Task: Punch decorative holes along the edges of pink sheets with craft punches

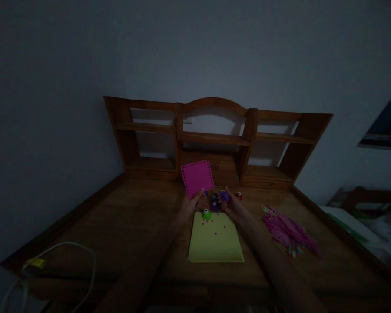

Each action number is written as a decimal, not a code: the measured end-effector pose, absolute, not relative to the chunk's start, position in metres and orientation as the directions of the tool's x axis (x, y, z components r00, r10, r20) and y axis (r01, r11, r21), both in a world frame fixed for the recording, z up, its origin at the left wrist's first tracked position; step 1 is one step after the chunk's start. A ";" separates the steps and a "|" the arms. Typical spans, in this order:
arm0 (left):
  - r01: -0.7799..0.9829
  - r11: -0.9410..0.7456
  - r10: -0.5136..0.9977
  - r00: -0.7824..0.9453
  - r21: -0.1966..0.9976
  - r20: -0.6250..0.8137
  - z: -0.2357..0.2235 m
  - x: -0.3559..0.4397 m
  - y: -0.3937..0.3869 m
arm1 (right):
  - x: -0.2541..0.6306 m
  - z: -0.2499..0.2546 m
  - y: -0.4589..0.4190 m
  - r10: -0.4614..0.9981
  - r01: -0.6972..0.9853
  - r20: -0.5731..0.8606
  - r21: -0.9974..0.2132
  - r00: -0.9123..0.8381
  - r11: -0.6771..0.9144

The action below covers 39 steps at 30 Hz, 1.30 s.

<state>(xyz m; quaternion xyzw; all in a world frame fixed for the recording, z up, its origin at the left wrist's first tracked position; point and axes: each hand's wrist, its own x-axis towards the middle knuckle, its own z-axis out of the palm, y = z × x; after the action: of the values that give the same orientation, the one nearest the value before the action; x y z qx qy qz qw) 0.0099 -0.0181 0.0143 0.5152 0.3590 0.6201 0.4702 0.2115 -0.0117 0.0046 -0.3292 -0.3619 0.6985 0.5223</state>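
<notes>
My left hand (195, 203) is closed on the lower right corner of a pink paper square (197, 177), tilted up, with a row of small dark holes along its edges. My right hand (232, 203) is closed around a small purple hole punch (225, 195) with a bulging eye. Between the hands are more dark purple pieces with eyes (214, 202), too dim to separate clearly. A green hole punch (206, 214) with an eye sits on the top edge of a yellow paper stack (217, 245). Small pink punched-out bits (215, 234) lie scattered on that paper.
A red piece with an eye (239, 195) stands behind my right hand. To the right lies a heap of pink strips (288, 230). A wooden shelf unit (211, 138) backs the desk (127, 221). At the left front are a white cable (93, 261) and a yellow object (37, 262).
</notes>
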 end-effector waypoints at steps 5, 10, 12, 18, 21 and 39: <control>-0.212 -0.338 0.940 -0.018 0.917 0.342 0.012 0.009 -0.016 | 0.210 0.007 -0.015 0.982 -0.460 -0.086 -0.875 -0.166 -0.155; -0.184 -0.324 0.943 0.014 0.928 0.332 0.013 0.009 -0.017 | 0.225 0.030 -0.022 0.998 -0.298 0.068 -0.952 0.010 0.068; -0.181 -0.308 0.947 0.039 0.934 0.320 0.013 0.009 -0.017 | 0.235 0.041 -0.028 0.982 -0.126 0.173 -0.975 0.074 0.181; -0.195 -0.290 0.948 0.079 0.937 0.309 0.012 0.010 -0.019 | 0.247 0.042 -0.051 0.940 0.239 0.339 -0.915 0.024 0.324; -0.203 -0.266 0.955 0.081 0.942 0.287 0.010 0.010 -0.020 | 0.247 0.023 -0.055 0.910 0.490 0.412 -0.786 -0.041 0.378; -0.322 -0.097 0.995 -0.019 0.942 0.096 0.018 0.010 -0.023 | 0.186 0.031 -0.069 0.808 0.742 0.316 -0.328 -0.497 0.585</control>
<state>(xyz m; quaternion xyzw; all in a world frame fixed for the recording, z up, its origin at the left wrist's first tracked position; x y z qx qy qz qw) 0.0097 -0.0231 0.0178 0.4348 0.3872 0.5995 0.5491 0.1856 -0.0693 0.0307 -0.4496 -0.8619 0.0743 0.2222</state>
